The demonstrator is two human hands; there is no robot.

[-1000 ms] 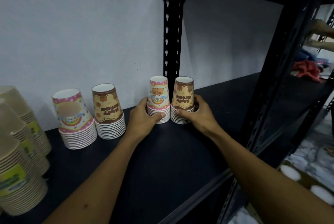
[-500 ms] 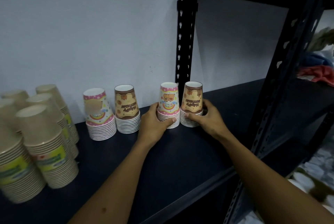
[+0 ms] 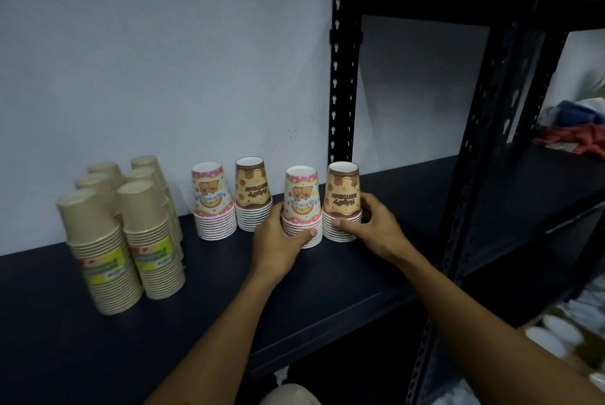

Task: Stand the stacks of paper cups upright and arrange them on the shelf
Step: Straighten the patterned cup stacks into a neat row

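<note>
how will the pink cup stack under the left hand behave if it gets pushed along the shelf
The pink cup stack is probably light, being nested paper cups. Standing rim-down on its wide end, it looks fairly stable, though a high push could tip it. The left hand grips it low at the rims, which should let it slide on the smooth dark shelf; hard squeezing may dent it.

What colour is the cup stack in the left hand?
Pink and cream stack, best in the head view.

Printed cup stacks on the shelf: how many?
4, all standing mouth-down in a row by the wall: pink stack, brown stack, pink stack gripped by the left hand, brown stack held by the right hand. Plain tan stacks excluded.
</note>
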